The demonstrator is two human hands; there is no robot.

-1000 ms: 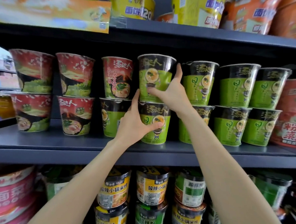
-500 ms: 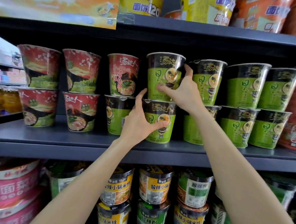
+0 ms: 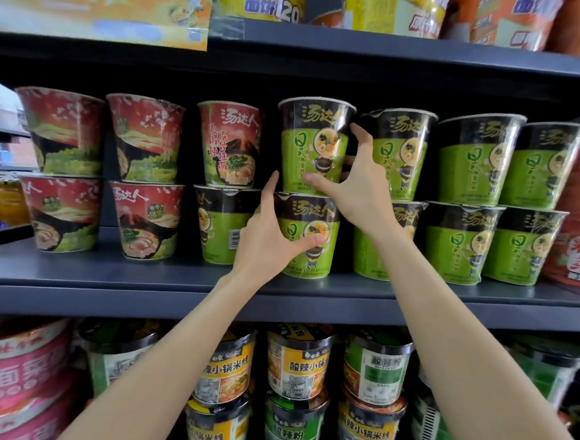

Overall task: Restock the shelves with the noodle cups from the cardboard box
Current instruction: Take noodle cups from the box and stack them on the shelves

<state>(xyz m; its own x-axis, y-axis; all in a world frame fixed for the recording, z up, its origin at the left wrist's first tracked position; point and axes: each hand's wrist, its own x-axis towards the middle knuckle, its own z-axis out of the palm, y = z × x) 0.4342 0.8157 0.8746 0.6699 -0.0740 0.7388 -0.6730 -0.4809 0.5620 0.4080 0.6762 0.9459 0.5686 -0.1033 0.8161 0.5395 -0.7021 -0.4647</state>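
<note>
On the middle shelf (image 3: 106, 275) we find cups stacked two high in a row, and the upper noodle cup (image 3: 312, 146) stands on the lower noodle cup (image 3: 306, 234) at the row's centre. Our right hand (image 3: 356, 186) reaches in from the right, between the upper cup and the stack just beside it, thumb across the cup's front. Our left hand (image 3: 266, 238) is at the lower cup's left side, thumb on its front, and more tubs sit on the shelf below.
</note>
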